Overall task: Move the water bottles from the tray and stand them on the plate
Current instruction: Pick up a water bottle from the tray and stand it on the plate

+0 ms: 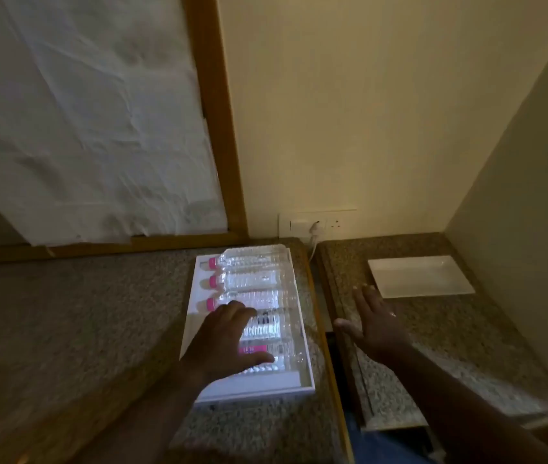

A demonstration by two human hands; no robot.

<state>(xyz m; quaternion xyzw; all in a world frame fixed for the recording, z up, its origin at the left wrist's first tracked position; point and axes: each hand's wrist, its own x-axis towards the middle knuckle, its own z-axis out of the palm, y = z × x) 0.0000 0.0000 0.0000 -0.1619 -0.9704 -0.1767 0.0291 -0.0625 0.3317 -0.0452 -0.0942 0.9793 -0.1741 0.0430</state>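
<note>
Fingers point(232, 311) of the left hand point(222, 343) are spread apart over the near water bottles point(252, 279), which lie in a row in the white tray point(306, 329) at frame centre. The right hand point(376, 324), fingers apart and holding nothing, hovers over the granite desk point(433, 329), near the empty white plate point(420, 276) at centre right.

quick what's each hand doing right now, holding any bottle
Left hand: open, fingers spread over the bottles in the tray, gripping none.
Right hand: open, empty, above the counter near the plate.
</note>
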